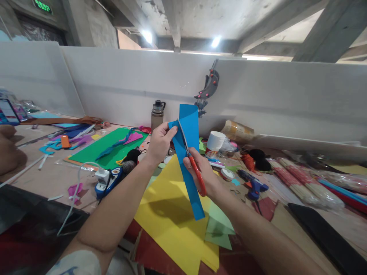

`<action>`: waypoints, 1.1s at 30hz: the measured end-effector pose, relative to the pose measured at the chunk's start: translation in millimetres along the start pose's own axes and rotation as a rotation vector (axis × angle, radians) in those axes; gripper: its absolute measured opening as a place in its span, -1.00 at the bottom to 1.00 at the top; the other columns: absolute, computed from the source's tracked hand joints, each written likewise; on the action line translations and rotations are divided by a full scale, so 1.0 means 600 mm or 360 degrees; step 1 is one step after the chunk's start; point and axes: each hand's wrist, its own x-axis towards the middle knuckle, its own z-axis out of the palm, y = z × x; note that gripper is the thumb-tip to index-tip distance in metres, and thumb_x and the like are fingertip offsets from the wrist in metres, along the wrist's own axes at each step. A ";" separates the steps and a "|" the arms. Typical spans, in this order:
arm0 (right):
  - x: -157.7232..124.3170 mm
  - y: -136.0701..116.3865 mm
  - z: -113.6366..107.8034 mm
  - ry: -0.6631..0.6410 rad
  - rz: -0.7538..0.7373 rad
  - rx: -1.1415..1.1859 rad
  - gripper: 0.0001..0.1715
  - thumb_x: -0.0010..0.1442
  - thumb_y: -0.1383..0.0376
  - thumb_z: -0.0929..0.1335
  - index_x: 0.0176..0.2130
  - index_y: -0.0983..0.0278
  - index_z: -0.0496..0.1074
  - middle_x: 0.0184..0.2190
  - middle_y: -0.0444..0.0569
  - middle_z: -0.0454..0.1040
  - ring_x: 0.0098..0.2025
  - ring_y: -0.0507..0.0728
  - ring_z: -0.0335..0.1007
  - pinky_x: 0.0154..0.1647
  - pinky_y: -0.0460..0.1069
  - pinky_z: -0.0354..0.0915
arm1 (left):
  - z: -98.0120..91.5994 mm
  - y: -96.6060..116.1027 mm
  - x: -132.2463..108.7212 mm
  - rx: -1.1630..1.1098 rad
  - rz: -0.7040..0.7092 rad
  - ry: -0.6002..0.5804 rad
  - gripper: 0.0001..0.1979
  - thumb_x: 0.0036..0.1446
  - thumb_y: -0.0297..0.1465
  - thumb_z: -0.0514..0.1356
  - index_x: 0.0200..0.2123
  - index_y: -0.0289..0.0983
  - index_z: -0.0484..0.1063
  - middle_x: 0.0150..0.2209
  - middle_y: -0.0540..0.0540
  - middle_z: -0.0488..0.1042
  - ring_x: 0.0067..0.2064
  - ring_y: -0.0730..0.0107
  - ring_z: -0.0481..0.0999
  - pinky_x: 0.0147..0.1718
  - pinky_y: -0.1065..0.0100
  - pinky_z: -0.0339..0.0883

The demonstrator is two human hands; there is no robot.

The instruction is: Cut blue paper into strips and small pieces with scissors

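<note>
Paper (190, 122) pinched by left fingers (169, 133), scissors (196, 170) across it.

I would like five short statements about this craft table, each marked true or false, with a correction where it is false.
1. The left hand pinches the blue paper strip. True.
2. The scissors have green handles. False: the scissors in the right hand have red handles.
3. Yellow paper sheets lie on the table under the hands. True.
4. The white paper cup lies tipped over on the green sheet. False: the white paper cup stands to the right of the strip, away from the green sheet.
5. The glue gun is left of both hands. False: the blue glue gun lies to their right.
</note>
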 end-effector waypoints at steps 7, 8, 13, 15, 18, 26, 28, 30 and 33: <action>0.001 0.004 0.000 0.0002 0.0003 -0.0029 -0.65 0.27 -0.01 0.22 -0.25 0.22 0.25 -0.53 -0.21 0.18 -0.48 0.02 0.05 -0.49 -0.07 0.05 | -0.003 0.003 0.000 0.0019 -0.0031 0.0010 -0.78 0.07 -0.21 0.25 -0.41 -0.24 0.38 -0.59 0.05 0.34 -0.60 0.51 0.31 -0.60 0.45 0.26; 0.001 0.004 -0.001 -0.0010 0.0004 -0.0028 -0.65 0.27 -0.01 0.22 -0.24 0.22 0.25 -0.52 -0.20 0.19 -0.48 0.02 0.07 -0.48 -0.07 0.06 | -0.003 0.003 0.000 0.0017 -0.0028 0.0013 -0.79 0.07 -0.21 0.25 -0.41 -0.24 0.39 -0.58 0.05 0.34 -0.60 0.52 0.31 -0.60 0.45 0.25; 0.000 0.001 -0.004 -0.0078 0.0012 -0.0038 -0.66 0.29 0.00 0.21 -0.20 0.21 0.23 -0.51 -0.18 0.23 -0.48 0.04 0.11 -0.49 -0.06 0.09 | -0.001 0.004 0.000 0.0017 -0.0023 0.0037 -0.80 0.07 -0.23 0.26 -0.38 -0.25 0.41 -0.58 0.04 0.35 -0.56 0.50 0.34 -0.61 0.48 0.21; 0.000 0.000 -0.003 -0.0062 0.0000 -0.0051 -0.68 0.29 0.00 0.21 -0.21 0.20 0.23 -0.51 -0.19 0.22 -0.48 0.04 0.11 -0.48 -0.06 0.09 | 0.000 0.004 -0.001 0.0025 -0.0019 0.0030 -0.80 0.07 -0.23 0.26 -0.38 -0.25 0.41 -0.58 0.05 0.33 -0.56 0.50 0.35 -0.61 0.48 0.21; 0.001 0.000 -0.001 -0.0028 -0.0026 -0.0050 -0.68 0.29 0.01 0.21 -0.21 0.21 0.22 -0.51 -0.19 0.20 -0.48 0.04 0.11 -0.47 -0.06 0.09 | 0.001 0.004 -0.002 0.0033 -0.0002 0.0005 -0.80 0.09 -0.22 0.25 -0.39 -0.24 0.40 -0.60 0.06 0.30 -0.56 0.50 0.34 -0.60 0.48 0.23; 0.003 -0.001 0.002 0.0011 -0.0021 -0.0030 -0.68 0.28 0.01 0.22 -0.26 0.21 0.23 -0.54 -0.20 0.15 -0.48 0.03 0.04 -0.47 -0.07 0.04 | 0.000 0.005 -0.003 0.0021 -0.0030 -0.0013 -0.82 0.09 -0.23 0.24 -0.38 -0.22 0.41 -0.65 0.07 0.23 -0.61 0.51 0.30 -0.64 0.48 0.19; 0.003 -0.002 0.002 0.0020 -0.0009 -0.0035 -0.68 0.28 0.01 0.22 -0.26 0.21 0.24 -0.55 -0.21 0.15 -0.48 0.03 0.03 -0.47 -0.07 0.04 | 0.000 0.005 -0.003 0.0026 -0.0017 -0.0021 -0.82 0.10 -0.23 0.23 -0.37 -0.22 0.41 -0.64 0.07 0.23 -0.60 0.50 0.30 -0.64 0.48 0.19; 0.003 -0.003 0.003 0.0040 0.0003 -0.0043 -0.67 0.27 0.01 0.22 -0.26 0.22 0.24 -0.55 -0.21 0.15 -0.49 0.02 0.03 -0.47 -0.07 0.04 | 0.000 0.005 -0.002 0.0025 -0.0016 -0.0010 -0.82 0.09 -0.23 0.24 -0.38 -0.23 0.41 -0.64 0.07 0.24 -0.60 0.50 0.31 -0.62 0.47 0.21; 0.003 -0.006 0.003 0.0056 0.0015 -0.0031 -0.66 0.26 0.00 0.23 -0.28 0.22 0.24 -0.54 -0.21 0.17 -0.49 0.01 0.03 -0.47 -0.07 0.05 | 0.000 0.005 -0.002 0.0021 -0.0030 0.0004 -0.80 0.07 -0.22 0.25 -0.39 -0.23 0.39 -0.61 0.07 0.29 -0.61 0.52 0.29 -0.61 0.46 0.23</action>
